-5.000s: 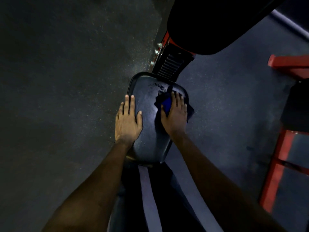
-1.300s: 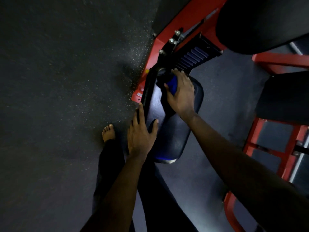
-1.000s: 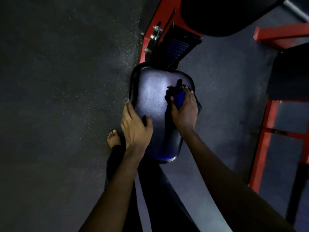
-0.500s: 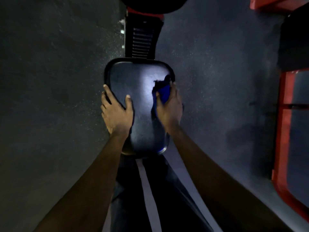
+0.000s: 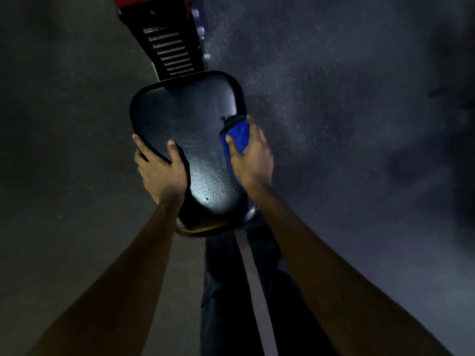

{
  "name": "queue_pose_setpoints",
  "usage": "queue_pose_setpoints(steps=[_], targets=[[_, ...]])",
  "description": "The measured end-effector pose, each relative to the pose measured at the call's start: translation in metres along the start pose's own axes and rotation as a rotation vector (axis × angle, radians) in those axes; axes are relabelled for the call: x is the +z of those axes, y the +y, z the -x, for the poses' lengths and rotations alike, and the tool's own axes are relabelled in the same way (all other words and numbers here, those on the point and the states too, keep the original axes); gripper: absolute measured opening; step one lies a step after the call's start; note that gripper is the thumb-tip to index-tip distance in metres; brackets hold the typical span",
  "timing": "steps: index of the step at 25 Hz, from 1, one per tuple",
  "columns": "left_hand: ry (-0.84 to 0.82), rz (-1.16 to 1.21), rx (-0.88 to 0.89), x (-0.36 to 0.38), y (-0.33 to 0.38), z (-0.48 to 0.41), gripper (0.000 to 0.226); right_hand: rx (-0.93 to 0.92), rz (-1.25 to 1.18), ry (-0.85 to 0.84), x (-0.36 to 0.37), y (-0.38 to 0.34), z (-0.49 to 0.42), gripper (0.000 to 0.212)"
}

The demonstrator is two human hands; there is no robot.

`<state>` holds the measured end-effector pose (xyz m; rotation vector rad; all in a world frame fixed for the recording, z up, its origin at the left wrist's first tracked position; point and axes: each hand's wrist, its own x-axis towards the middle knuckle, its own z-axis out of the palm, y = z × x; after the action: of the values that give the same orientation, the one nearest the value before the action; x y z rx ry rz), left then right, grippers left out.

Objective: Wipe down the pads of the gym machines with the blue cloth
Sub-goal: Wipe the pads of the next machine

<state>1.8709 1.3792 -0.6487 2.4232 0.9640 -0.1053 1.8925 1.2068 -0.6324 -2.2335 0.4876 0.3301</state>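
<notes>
A black padded seat [image 5: 190, 119] of a gym machine lies below me, its surface shiny with small droplets near the front. My left hand [image 5: 160, 170] grips the seat's left edge, thumb on top and fingers curled over the rim. My right hand [image 5: 253, 156] holds the bunched blue cloth [image 5: 236, 136] against the seat's right edge, the thumb pinching the cloth. Most of the cloth is under the palm.
A black slotted bracket [image 5: 172, 51] on a red frame joins the seat at the far end. Dark speckled rubber floor [image 5: 334, 124] lies all around. My dark trousers with a pale stripe [image 5: 254, 291] stand just before the seat.
The cloth and my right hand have slid from the seat's upper right surface out to its right edge. My left hand stays gripping the left rim. The view has swung so the red frames left sight.
</notes>
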Motion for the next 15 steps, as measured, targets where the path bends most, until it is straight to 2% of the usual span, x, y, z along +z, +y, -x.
queue_pose_setpoints(steps=[4,11,15], targets=[[-0.004,-0.009,-0.006,-0.002,0.003,0.003,0.081,-0.015,0.016,-0.003,-0.001,0.027,0.058,0.066],[0.008,-0.039,-0.023,0.001,0.003,0.002,0.080,0.020,-0.016,0.014,0.002,-0.008,-0.016,0.064],[-0.010,-0.033,-0.013,-0.002,0.007,0.004,0.080,-0.011,-0.004,-0.007,-0.007,0.020,0.049,0.065]])
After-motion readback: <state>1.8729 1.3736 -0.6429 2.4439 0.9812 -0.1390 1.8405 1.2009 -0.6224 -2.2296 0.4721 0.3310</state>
